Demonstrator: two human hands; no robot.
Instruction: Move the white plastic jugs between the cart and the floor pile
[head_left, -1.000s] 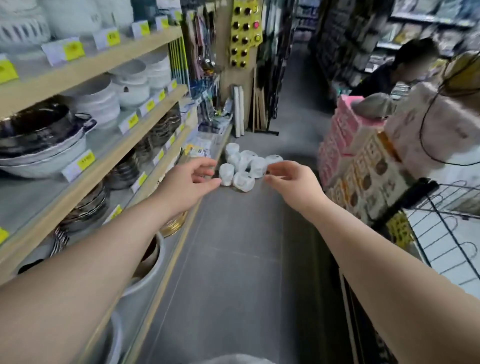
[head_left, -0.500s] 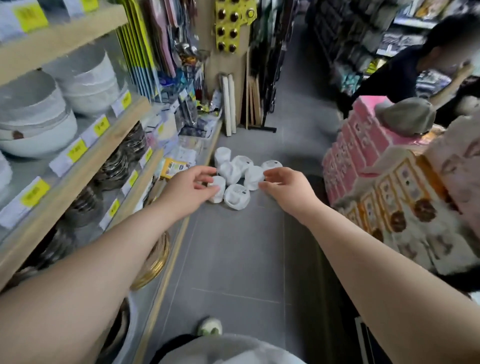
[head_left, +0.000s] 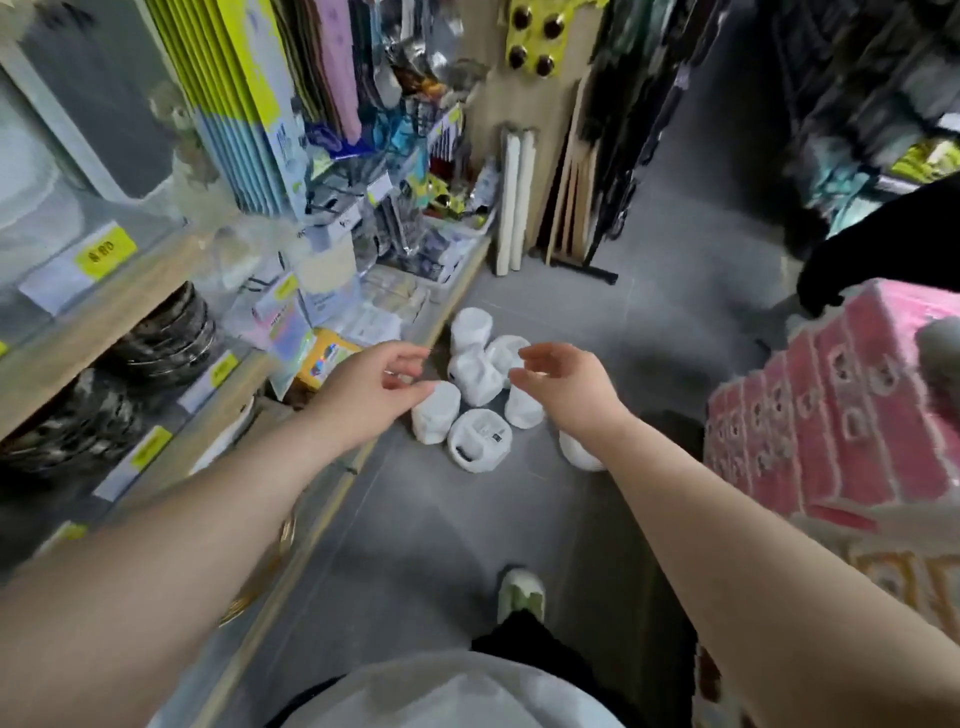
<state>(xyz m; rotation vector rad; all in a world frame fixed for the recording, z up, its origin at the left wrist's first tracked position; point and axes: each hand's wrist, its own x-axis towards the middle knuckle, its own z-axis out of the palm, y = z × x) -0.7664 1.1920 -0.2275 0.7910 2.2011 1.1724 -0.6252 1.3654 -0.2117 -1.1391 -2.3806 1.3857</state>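
Several white cups (head_left: 479, 439) lie in a loose heap on the grey floor of a shop aisle, some on their sides. My left hand (head_left: 375, 387) reaches out over the left side of the heap, fingers loosely spread, holding nothing. My right hand (head_left: 567, 383) hovers over the right side, fingers relaxed and slightly curved, also empty. One cup (head_left: 581, 453) is partly hidden under my right forearm. Both hands sit above the cups; I cannot tell whether they touch them.
Wooden shelves (head_left: 130, 306) with stacked bowls, price tags and packaged goods line the left. Pink boxes (head_left: 852, 410) are stacked on the right. Boards and white rolls (head_left: 514, 197) lean at the aisle's end. My shoe (head_left: 521, 592) stands on the floor below the heap.
My view has tipped downward and come closer to the cups. Both hands have stayed stretched out and now sit directly over the heap.
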